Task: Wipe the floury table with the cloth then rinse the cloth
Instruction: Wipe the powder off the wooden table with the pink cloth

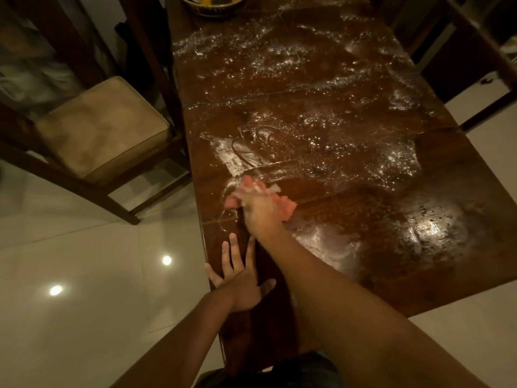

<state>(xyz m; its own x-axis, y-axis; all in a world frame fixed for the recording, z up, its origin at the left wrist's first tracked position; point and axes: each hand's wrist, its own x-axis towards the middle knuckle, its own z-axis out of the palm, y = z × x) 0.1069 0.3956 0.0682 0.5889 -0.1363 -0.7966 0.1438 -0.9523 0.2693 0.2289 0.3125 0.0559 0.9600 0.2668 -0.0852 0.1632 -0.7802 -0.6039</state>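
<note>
- A wooden chair (103, 127) with a tan cushion stands on the far left, just beside the table's long edge. Its back is cut off by the top of the frame.
- The pale tiled floor (84, 275) is glossy and shows two round reflections of lamps.
- A bowl (212, 7) stands at the far end of the table, mostly cut off. Its contents are too cropped to name.
- The left hand (240, 284) lies palm down on the near left edge of the table, fingers straight and spread wide, the outer ones reaching past the edge.
- The right hand (260, 211) reaches further out, crossing above the left, and sits on top of the cloth. It is blurred and dusted white, so I cannot tell whether its fingers curl round the cloth or press flat.
- The pink cloth (289, 210) is bunched under that hand near the table's left edge, showing at both sides and beyond the fingers.
- The table (453, 169) is dark, shiny wood, running away from the viewer.
- Flour (402, 161) lies in white smears and specks across most of it, with curved wiped streaks just beyond the cloth.
- A second dark chair (475, 65) on the right is dim and partly out of frame.
</note>
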